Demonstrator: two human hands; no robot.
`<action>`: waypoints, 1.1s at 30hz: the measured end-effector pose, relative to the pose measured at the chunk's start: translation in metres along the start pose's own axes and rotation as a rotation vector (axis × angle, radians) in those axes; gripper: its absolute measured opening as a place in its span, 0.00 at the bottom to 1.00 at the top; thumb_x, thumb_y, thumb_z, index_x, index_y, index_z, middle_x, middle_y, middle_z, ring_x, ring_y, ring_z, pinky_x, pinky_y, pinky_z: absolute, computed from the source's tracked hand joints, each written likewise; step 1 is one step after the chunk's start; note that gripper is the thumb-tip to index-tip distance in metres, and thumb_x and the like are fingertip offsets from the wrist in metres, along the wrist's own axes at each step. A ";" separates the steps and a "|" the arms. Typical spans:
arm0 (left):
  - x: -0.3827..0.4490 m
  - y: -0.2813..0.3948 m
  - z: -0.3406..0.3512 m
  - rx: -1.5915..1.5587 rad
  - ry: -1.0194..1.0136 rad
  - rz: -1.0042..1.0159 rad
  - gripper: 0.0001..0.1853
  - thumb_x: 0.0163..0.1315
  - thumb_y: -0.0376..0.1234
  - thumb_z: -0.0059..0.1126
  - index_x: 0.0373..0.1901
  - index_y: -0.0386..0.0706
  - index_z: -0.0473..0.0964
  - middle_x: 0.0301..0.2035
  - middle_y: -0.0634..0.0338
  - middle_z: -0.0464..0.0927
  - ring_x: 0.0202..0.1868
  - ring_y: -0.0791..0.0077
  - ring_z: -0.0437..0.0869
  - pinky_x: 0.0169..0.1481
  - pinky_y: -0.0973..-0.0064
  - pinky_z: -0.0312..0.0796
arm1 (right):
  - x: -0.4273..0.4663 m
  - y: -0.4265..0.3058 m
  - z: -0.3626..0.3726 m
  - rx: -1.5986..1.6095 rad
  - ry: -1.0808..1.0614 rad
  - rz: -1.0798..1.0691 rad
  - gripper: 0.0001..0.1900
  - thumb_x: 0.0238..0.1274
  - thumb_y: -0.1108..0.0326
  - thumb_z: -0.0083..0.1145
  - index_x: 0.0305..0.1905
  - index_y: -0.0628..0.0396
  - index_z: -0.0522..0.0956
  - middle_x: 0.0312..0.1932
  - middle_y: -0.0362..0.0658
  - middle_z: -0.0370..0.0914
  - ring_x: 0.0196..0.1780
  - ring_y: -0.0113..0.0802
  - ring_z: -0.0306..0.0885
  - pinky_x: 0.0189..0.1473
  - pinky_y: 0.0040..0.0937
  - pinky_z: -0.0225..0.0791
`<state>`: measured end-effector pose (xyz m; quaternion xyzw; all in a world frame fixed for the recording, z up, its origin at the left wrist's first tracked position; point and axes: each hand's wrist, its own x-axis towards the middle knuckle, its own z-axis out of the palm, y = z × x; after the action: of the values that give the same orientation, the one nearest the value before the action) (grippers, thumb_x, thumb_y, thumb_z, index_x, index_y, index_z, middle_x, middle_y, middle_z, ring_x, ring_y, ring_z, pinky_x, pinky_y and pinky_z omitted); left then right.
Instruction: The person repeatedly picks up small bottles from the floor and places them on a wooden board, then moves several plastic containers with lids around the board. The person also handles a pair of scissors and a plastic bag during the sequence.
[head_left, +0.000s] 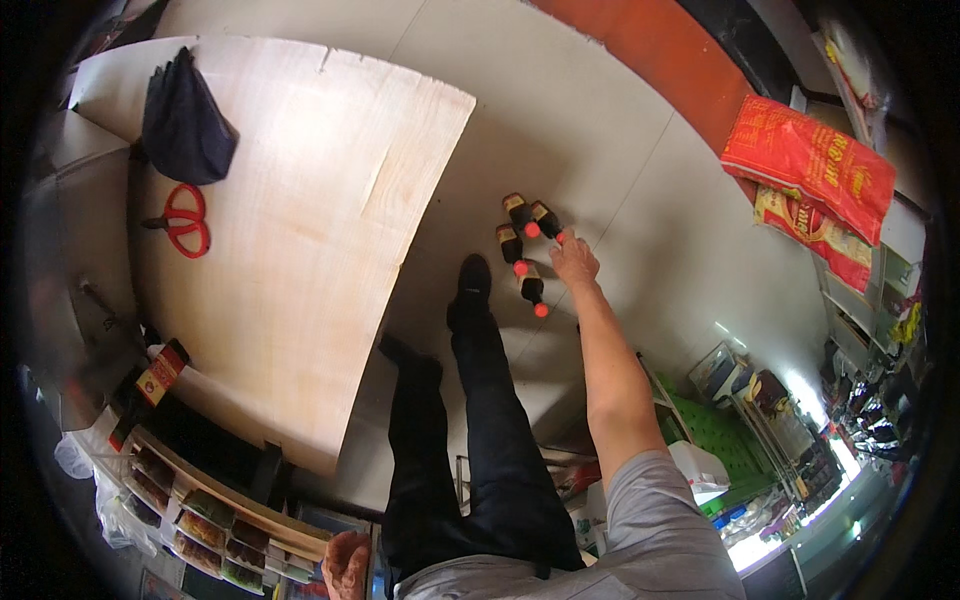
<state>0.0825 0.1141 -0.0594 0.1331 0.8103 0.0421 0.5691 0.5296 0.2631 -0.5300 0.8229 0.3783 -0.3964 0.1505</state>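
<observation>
On the tiled floor before me, several dark bottles with red caps stand close together. My right hand (576, 259) reaches down with its fingers at the red cap of the far-right bottle (547, 220) and seems to grip it. Left of that one is another labelled bottle (516, 210). A third bottle (508, 244) and the nearest bottle (531, 286) are closer to my feet. My left hand (347, 566), fingers curled, is low by my hip beside the end of a wooden-edged rack (300, 538); whether it holds anything is hidden.
A pale wooden tabletop (300, 247) stands at left, bearing red-handled scissors (187, 221) and a dark cloth item (187, 127). Another dark bottle (159, 373) is beyond its near left corner. Red printed bags (814, 169) are at right. A green perforated panel (712, 427) is behind my right arm.
</observation>
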 end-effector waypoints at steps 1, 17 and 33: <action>0.001 -0.001 0.002 -0.018 0.019 -0.027 0.19 0.69 0.29 0.59 0.60 0.35 0.73 0.51 0.52 0.82 0.54 0.67 0.83 0.62 0.70 0.74 | 0.006 -0.001 0.006 -0.006 0.013 -0.010 0.24 0.63 0.55 0.58 0.61 0.49 0.70 0.51 0.55 0.79 0.55 0.54 0.80 0.50 0.54 0.75; 0.017 -0.010 0.016 -0.001 0.034 -0.115 0.18 0.69 0.31 0.61 0.58 0.34 0.75 0.51 0.52 0.82 0.55 0.67 0.82 0.64 0.70 0.72 | 0.039 0.019 0.036 0.015 0.172 -0.051 0.20 0.60 0.63 0.62 0.57 0.52 0.76 0.41 0.51 0.83 0.48 0.55 0.82 0.47 0.53 0.75; -0.041 0.041 0.000 -0.063 -0.214 0.308 0.20 0.68 0.35 0.62 0.58 0.37 0.73 0.51 0.53 0.82 0.54 0.70 0.81 0.62 0.73 0.71 | -0.362 0.029 -0.221 0.489 0.192 -0.314 0.17 0.55 0.64 0.65 0.48 0.60 0.82 0.32 0.52 0.83 0.34 0.43 0.81 0.43 0.39 0.73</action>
<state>0.1020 0.1424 -0.0135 0.2414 0.7135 0.1397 0.6428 0.5250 0.1823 -0.1126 0.7999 0.4064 -0.4146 -0.1517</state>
